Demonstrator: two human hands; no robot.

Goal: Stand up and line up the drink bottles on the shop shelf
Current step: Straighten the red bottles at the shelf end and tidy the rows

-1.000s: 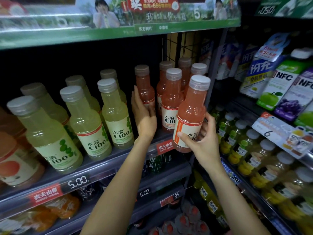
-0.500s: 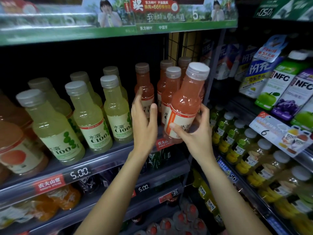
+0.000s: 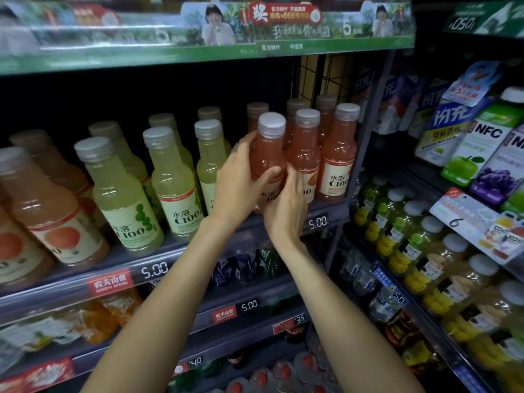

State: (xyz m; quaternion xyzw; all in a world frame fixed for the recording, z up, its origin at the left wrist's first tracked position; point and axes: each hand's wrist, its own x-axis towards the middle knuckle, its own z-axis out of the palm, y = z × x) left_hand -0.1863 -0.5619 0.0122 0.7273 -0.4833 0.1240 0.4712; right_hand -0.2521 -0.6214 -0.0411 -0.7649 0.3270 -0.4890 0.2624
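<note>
Gripping the pink bottle (image 3: 268, 154) with both hands' fingers (image 3: 241, 146) curled round it, I seat it beside its row (image 3: 320, 154).

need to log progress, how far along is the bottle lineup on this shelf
Done: the yellow-green bottles and two pink bottles stand upright at the shelf edge. In hand: left hand and right hand grip a pink bottle at the front. Left: releasing it.
</note>
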